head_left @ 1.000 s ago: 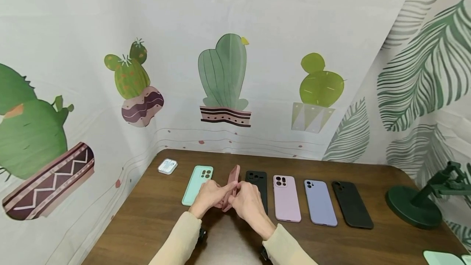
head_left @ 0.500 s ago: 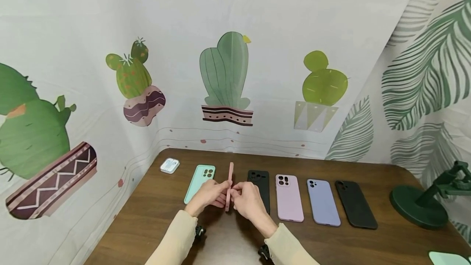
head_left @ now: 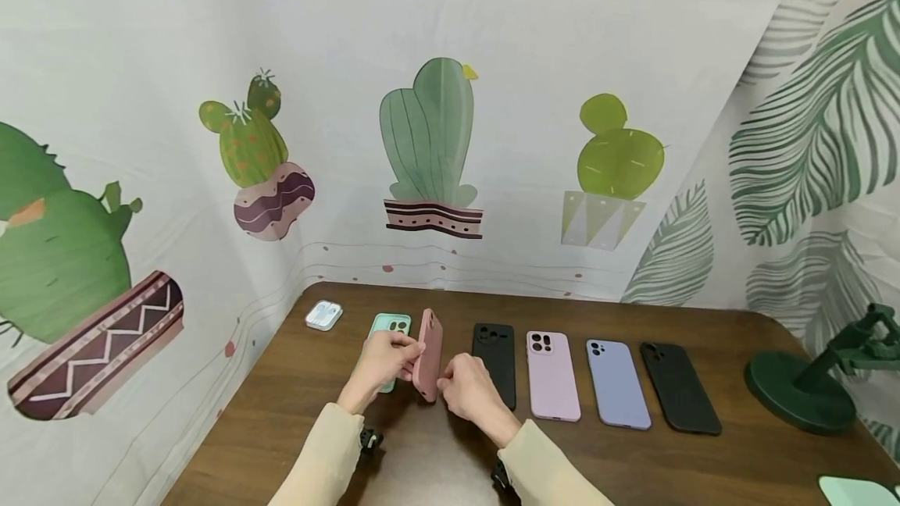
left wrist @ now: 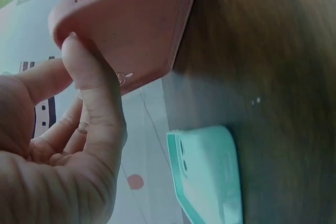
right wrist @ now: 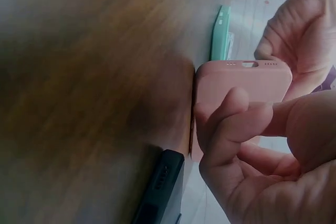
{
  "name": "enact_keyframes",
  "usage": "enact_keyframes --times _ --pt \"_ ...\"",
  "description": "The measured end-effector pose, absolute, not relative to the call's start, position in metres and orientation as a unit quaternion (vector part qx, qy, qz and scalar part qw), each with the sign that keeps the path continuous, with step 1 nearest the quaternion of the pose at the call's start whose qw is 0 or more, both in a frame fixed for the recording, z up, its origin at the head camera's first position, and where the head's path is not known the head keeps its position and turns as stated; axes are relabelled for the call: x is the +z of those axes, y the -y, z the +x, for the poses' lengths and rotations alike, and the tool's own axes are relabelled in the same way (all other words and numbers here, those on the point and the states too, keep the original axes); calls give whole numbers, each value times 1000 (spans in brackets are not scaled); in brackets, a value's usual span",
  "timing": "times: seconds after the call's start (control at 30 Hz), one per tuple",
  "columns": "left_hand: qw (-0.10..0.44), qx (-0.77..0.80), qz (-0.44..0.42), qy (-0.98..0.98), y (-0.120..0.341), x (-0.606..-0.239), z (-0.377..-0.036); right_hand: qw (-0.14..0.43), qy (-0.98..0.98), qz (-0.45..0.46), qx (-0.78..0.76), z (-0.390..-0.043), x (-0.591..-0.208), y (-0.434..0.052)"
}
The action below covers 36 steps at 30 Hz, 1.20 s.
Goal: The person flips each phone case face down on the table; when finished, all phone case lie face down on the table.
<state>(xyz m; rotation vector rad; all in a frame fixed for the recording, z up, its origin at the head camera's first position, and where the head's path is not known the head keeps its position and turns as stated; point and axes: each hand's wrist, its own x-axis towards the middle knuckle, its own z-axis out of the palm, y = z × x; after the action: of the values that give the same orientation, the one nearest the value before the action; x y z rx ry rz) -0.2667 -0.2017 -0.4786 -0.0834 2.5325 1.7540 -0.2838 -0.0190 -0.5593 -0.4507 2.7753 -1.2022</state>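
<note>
A dusty-pink phone case [head_left: 428, 354] stands tilted on its long edge above the wooden table [head_left: 295, 412], held between both hands. My left hand [head_left: 402, 355] pinches its left side; in the left wrist view the thumb [left wrist: 89, 77] presses on the pink case [left wrist: 131, 24] near its port end. My right hand [head_left: 453, 383] grips the case's lower right edge, and in the right wrist view the curled fingers [right wrist: 231, 116] lie against the pink case [right wrist: 241, 80]. A mint case [head_left: 389, 326] lies flat behind the left hand, partly hidden.
Right of the hands lie a black case [head_left: 494, 361], a light pink case [head_left: 551, 373], a lavender case [head_left: 617, 383] and another black case [head_left: 678, 387]. A white earbud box [head_left: 323, 315] sits far left. A green stand [head_left: 798, 390] is at right, a mint object [head_left: 854, 490] at bottom right.
The pink case was edge-on between the hands; it has turned so its back shows and shifted slightly left and away. The left hand moved forward over the mint case.
</note>
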Motion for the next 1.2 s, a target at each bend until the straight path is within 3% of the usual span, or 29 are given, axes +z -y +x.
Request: enact_keyframes --times 0.27,0.47,0.7,0.97,1.2 --pt "-14 468 -37 -883 202 -484 -267 48 -913 -131 -384 -276 -543 21" --pt "-53 387 -16 -920 200 -489 -267 37 -929 -121 -347 -282 -553 22" --pt "-134 313 36 -940 209 -527 -287 21 -935 -112 -335 -282 -554 20" --pt "-111 255 13 -960 211 -560 -308 9 -937 -115 -331 -282 -557 19" --pt "-95 240 -7 -966 208 -566 -311 -7 -940 -125 -317 -282 -558 18"
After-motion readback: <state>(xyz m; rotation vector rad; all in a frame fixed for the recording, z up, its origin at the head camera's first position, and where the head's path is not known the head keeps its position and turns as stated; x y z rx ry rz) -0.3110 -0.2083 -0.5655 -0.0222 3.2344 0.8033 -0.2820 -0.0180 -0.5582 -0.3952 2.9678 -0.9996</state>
